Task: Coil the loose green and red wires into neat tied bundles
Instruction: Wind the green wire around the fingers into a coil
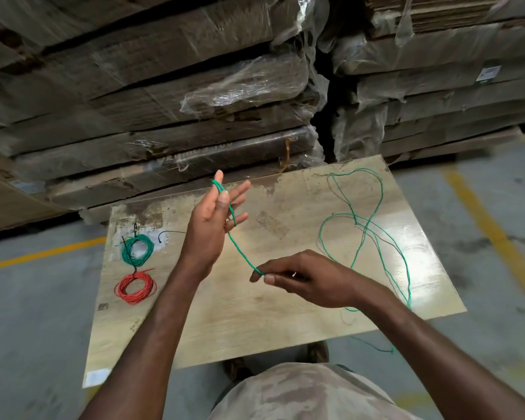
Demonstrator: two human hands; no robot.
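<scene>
Both hands are raised over a pale, worn wooden board (pixel 255 313) that is laid flat on a grey concrete floor (pixel 34 313) marked with yellow lines. The left hand (pixel 212 219) is held upright with its palm turned inward and its fingers spread and nearly straight; the end of a thin loose green wire (pixel 364 234) is looped round the raised forefinger, and the thumb seems to be pressed against it, though the contact is partly hidden. From that loop the wire is drawn taut, down and to the right, to the right hand (pixel 303 280), where it is pinched between thumb and forefinger while the other fingers are curled beneath. Behind the right hand the wire is spread in wide, uneven loops across the right half of the board, and one stretch is trailed over the near edge onto the floor.

Two finished coils are seen on the left part of the board, well apart from the hands: a small green wire coil (pixel 137 249), with dark tie ends standing out of it, and, just nearer the person, a small red wire coil (pixel 135 287). A short black cable tie (pixel 169 234) is laid just beside the green coil. Stacks of flattened cardboard wrapped in clear plastic film (pixel 194 86) are piled behind the board.
</scene>
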